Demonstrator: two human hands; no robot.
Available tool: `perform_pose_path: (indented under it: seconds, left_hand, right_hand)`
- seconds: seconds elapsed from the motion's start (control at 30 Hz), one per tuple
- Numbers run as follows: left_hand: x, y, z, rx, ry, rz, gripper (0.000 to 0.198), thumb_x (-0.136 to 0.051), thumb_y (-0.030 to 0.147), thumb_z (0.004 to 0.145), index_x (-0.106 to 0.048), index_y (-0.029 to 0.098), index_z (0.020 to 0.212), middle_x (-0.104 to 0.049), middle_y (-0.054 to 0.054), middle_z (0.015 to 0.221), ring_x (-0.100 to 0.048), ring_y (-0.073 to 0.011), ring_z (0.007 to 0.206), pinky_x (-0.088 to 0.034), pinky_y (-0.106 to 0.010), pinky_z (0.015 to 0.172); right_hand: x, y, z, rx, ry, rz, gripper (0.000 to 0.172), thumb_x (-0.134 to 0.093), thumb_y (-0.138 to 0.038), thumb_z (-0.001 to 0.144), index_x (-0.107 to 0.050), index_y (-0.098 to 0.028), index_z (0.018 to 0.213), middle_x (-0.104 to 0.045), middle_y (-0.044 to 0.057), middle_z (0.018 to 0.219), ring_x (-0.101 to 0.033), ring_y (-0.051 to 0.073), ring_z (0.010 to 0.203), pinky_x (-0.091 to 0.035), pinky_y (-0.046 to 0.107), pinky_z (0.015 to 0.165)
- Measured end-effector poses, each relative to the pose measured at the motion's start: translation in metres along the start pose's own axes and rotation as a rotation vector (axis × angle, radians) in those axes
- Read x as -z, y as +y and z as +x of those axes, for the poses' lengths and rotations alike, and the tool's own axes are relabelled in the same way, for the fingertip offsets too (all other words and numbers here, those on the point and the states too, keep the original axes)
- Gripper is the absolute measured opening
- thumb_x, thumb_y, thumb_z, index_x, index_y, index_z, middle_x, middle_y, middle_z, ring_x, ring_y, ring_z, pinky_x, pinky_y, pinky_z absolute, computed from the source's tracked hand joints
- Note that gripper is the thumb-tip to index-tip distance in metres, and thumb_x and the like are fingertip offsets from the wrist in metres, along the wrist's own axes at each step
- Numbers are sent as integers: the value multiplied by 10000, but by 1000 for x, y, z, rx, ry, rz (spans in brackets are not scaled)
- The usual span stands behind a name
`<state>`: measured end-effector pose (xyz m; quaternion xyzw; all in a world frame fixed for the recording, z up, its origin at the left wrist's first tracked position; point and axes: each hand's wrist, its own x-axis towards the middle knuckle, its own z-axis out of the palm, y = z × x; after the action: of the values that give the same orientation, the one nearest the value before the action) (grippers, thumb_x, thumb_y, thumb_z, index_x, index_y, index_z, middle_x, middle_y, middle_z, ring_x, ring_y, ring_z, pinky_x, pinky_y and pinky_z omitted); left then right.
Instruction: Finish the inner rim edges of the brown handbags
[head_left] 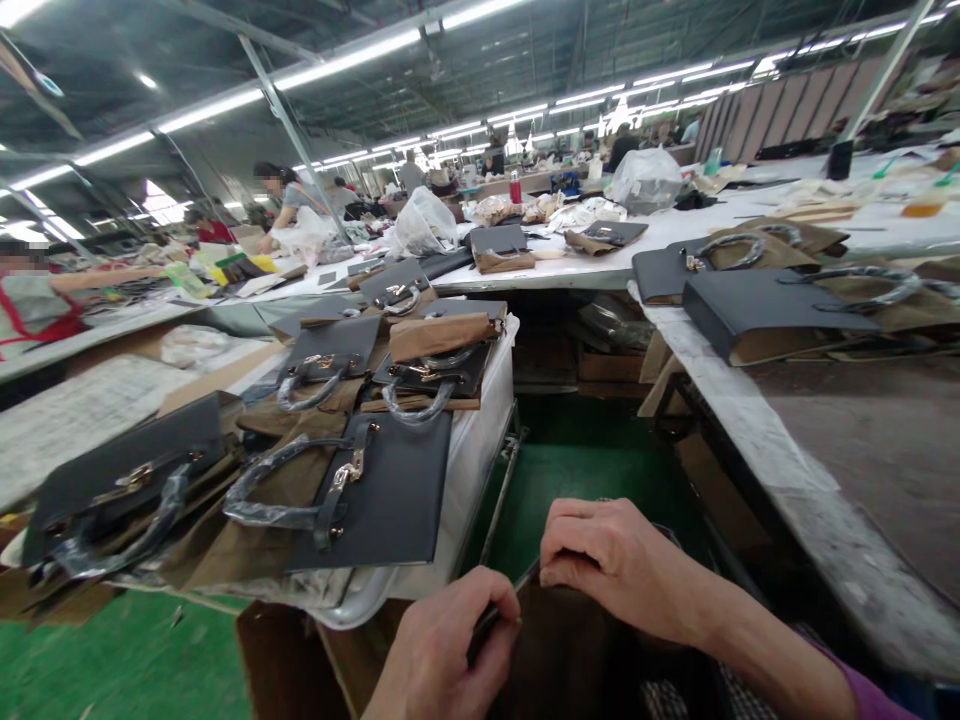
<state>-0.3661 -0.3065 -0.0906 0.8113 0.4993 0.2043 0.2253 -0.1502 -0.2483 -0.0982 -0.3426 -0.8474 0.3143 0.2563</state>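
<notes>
Low in the view, my left hand (457,640) pinches the edge of a dark brown piece (559,640), fingers closed. Just right of it and a little higher, my right hand (611,560) grips the upper edge of the same piece. The piece hangs below both hands in shadow, and its full shape cannot be made out. Nearest on the left, a dark grey handbag (401,490) with a plastic-wrapped handle and a gold clasp lies on a white cart (480,430), beside several similar bags.
Dark grey bags (780,305) with brown lining lie on the right table (787,450). A long white table (585,260) crosses behind, holding plastic bags and a red bottle (515,188). Green floor (592,450) shows between cart and table. People work at the far left.
</notes>
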Motion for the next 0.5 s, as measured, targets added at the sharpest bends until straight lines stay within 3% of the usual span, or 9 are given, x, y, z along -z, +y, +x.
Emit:
perform_pose_path:
  seconds: [0.13,0.27,0.43,0.5]
  left_hand:
    - [0,2,1,-11,6,-20,117,-486,115,829,-529,217,789,-623,49,727,-583,-89,641,-398,-150,576]
    - [-1,4,2,3,23,-32,108,-496,132,834,-538,215,778,-621,49,705,-569,-91,610,-401,-151,569]
    - [-2,4,1,49,32,-34,82,-511,171,849,-545,216,789,-611,51,686,-562,-91,588,-402,-149,554]
    - [-2,4,0,62,25,-29,78,-511,182,859,-545,219,800,-608,56,689,-562,-88,591,-401,-150,560]
  right_hand:
    - [6,-2,-8,11,-96,-217,214,-508,-181,935,-607,-202,747,-612,-41,794,-570,108,687,-346,237,604]
    - [7,-6,-11,38,-220,-330,200,-498,-101,874,-603,-193,730,-631,-29,768,-569,125,647,-330,259,570]
    - [13,-6,-19,34,-359,-260,206,-540,-43,798,-651,-196,714,-683,-24,803,-622,129,716,-396,231,641]
    - [20,-5,-25,-8,-354,-194,199,-590,-61,770,-697,-226,738,-697,-35,792,-636,128,742,-421,209,674]
